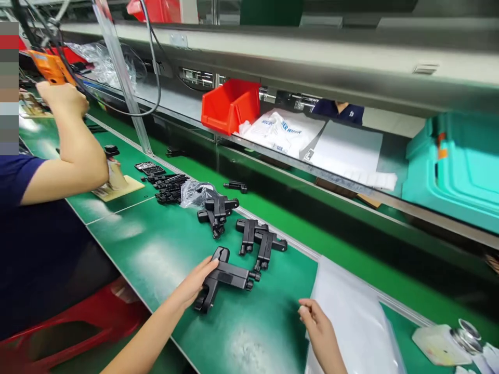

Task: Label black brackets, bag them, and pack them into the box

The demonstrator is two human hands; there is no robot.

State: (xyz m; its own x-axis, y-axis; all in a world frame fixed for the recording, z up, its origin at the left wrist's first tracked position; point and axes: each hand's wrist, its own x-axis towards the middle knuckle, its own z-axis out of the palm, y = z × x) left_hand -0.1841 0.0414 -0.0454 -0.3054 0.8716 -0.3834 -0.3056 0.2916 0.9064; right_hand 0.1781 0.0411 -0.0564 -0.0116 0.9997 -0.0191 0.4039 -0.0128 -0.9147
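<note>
My left hand (198,280) is closed on a black T-shaped plastic part (232,274) with small knobs at its right end, held low over the green bench (156,265). My right hand (317,324) is beside the left edge of a white plastic sheet or bag (346,306). Its fingers are curled against the thumb; whatever may be between them is too small to make out. Beyond my left hand, similar black parts (265,246) lie in a pair, and more black parts (216,210) are piled farther left near a clear plastic bag (197,193).
A co-worker's arm (74,150) at the left grips an orange tool (50,66). Small black pieces (171,187) lie beyond the parts. The shelf carries a red bin (230,106), a wiper packet (280,130) and a turquoise box (456,171). A bottle (440,343) stands at the right.
</note>
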